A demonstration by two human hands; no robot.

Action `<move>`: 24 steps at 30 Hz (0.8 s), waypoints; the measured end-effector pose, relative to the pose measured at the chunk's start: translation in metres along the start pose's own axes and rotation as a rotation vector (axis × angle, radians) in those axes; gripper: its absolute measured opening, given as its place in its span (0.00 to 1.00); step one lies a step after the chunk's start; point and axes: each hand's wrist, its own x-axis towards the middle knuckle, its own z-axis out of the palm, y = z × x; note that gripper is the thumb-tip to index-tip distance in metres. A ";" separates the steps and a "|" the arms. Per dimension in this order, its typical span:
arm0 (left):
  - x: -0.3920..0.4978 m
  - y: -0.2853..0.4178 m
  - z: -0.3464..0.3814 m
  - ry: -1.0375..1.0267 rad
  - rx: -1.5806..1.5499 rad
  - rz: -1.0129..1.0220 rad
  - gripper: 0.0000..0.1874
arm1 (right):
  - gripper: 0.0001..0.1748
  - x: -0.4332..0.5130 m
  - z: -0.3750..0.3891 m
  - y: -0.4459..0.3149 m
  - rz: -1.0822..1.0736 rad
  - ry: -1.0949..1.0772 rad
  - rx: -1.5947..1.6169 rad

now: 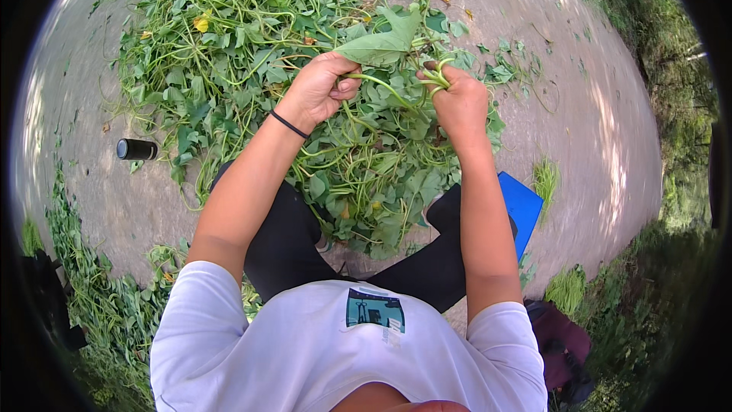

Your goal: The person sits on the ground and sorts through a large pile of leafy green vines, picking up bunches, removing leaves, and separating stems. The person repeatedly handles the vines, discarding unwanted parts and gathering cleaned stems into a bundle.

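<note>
A big heap of green leafy vines (229,68) lies on the ground before me, reaching back between my knees. Above it, my left hand (329,88), with a black band at the wrist, has its fingers closed on a green leaf stalk. A broad lobed green leaf (380,46) spans the space between my hands, close to my left fingertips. My right hand (457,94) grips a small bunch of pale green stalks (439,75), whose ends stick out past the thumb. Some fingers of both hands are hidden.
A black cylinder (137,149) lies on the concrete at the left. Beside my right leg is a blue flat object (521,206). Bundles of thin green stems (546,180) lie right, near a dark red bag (563,349). More vines (114,297) spread at lower left.
</note>
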 end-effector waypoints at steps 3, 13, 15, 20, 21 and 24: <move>-0.008 0.002 0.013 0.035 -0.050 -0.010 0.08 | 0.04 -0.002 0.002 0.002 -0.133 0.003 -0.228; -0.022 0.062 -0.046 0.333 0.099 0.340 0.12 | 0.01 -0.001 -0.008 0.078 0.085 -0.200 -0.631; -0.021 0.063 -0.050 0.428 0.120 0.358 0.12 | 0.03 -0.002 -0.013 0.083 0.174 -0.182 -0.149; -0.006 0.040 -0.033 0.363 0.161 0.283 0.09 | 0.09 0.005 -0.031 0.045 0.521 -0.300 0.771; -0.004 0.035 -0.029 0.341 0.165 0.269 0.09 | 0.09 0.006 -0.032 0.039 0.526 -0.302 0.835; -0.004 0.021 -0.018 0.224 0.105 0.190 0.09 | 0.13 0.008 -0.032 0.026 0.515 -0.325 0.942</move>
